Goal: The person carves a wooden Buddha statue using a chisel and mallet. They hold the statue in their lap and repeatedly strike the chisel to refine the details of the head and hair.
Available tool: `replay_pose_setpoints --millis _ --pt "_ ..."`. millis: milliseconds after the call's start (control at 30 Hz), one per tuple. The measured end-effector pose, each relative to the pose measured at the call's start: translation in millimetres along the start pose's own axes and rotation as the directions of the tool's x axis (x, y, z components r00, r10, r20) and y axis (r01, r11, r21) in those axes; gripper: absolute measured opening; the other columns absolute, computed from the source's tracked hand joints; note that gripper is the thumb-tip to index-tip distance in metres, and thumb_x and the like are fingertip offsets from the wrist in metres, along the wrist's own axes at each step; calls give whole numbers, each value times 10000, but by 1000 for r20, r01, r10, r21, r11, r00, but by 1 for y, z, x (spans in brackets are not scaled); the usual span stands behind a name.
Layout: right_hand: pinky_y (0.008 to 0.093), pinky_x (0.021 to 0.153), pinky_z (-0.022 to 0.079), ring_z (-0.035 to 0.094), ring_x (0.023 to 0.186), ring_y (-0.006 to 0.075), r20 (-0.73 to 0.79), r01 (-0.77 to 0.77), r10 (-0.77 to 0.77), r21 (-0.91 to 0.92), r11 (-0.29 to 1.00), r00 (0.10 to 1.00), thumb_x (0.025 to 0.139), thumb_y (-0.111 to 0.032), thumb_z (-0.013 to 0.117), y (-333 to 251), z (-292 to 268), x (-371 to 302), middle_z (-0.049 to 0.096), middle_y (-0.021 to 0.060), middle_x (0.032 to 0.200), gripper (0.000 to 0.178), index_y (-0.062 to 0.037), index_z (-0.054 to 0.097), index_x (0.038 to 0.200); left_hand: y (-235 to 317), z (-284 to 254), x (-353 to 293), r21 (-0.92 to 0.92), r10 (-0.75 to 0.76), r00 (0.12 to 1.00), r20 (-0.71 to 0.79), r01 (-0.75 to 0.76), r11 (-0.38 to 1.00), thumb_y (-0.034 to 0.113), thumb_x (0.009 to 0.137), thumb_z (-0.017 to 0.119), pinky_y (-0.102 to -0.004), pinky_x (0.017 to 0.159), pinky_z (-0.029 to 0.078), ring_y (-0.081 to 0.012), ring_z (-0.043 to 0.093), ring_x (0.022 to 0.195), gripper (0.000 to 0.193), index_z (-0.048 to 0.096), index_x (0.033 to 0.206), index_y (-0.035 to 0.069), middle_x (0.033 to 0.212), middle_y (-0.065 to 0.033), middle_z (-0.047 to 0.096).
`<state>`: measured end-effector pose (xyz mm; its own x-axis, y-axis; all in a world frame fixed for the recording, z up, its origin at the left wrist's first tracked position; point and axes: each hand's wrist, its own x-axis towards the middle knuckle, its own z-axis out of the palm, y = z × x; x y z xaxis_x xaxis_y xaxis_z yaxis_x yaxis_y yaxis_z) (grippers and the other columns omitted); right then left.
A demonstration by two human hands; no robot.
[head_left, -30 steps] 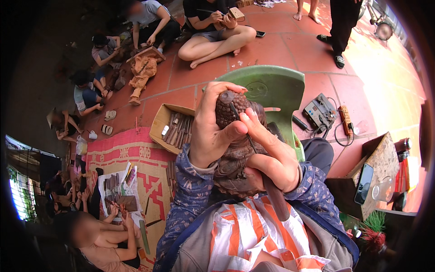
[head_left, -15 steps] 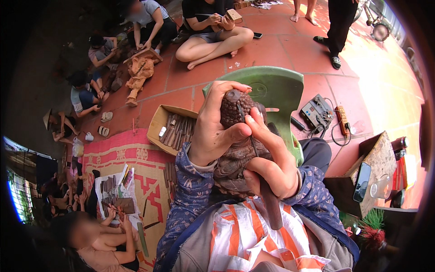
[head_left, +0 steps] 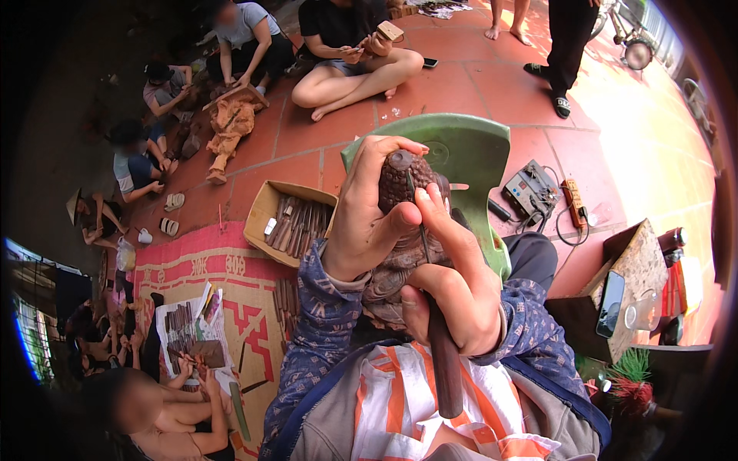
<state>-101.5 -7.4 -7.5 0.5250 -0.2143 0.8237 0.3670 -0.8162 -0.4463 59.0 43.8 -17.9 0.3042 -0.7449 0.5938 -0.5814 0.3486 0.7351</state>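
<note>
A dark wooden carved figure (head_left: 407,280) stands upright before me, its head (head_left: 401,184) covered in small round knobs like curls. My left hand (head_left: 361,215) wraps around that head, fingers over its top and thumb across the front. In my right hand (head_left: 455,276) is a carving chisel with a thin dark blade and a brown wooden handle (head_left: 443,365); the handle points down toward my lap. The blade's tip lies against the curls, and my right fingertips guide it close to my left thumb. Part of the figure's body is hidden behind my hands.
Behind the figure is a green plastic chair (head_left: 469,154). A cardboard box (head_left: 288,223) of chisels stands at left, with more tools on newspaper (head_left: 192,330). At right are a control box (head_left: 530,192), a power strip (head_left: 573,201) and a phone (head_left: 611,305) on a wooden box. Several people sit around.
My right hand has drawn the chisel slightly down and left, its handle now hanging lower and more upright. My left hand keeps its hold on the carved head.
</note>
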Motion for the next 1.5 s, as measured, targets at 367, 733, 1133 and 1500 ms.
replay_pose_setpoints --millis 367,733,1133,1500 --pt "592 961 423 505 1142 563 -9 -17 17 -8 1000 1000 713 -20 683 -5 0 0 480 428 1189 161 49 538 720 0 4 -1 -42 1 999 -42 -3 999 719 712 562 -317 925 437 -195 544 1083 888 464 1175 -32 1134 -118 526" --pt "577 988 409 557 1098 523 -16 -48 52 169 984 999 762 -45 651 0 -13 8 503 418 1171 138 47 548 761 6 11 -2 -7 -17 994 -111 17 1000 634 767 627 -275 857 460 -147 565 999 759 482 1143 -9 1096 -92 560" --pt "547 1030 372 453 1235 499 -274 1 300 738 674 914 974 -244 413 45 -28 -25 417 429 1286 260 7 419 906 16 16 -2 16 -111 979 -168 115 993 194 684 854 -304 915 431 -177 562 1020 578 516 1124 33 1086 -92 578" --pt "500 978 451 546 1156 435 -157 -129 370 757 640 916 986 -303 431 52 -45 -53 488 375 1249 333 16 464 900 20 16 3 -74 -117 977 -179 105 992 353 957 452 -343 921 458 -210 598 994 417 500 1104 -34 1069 -182 601"
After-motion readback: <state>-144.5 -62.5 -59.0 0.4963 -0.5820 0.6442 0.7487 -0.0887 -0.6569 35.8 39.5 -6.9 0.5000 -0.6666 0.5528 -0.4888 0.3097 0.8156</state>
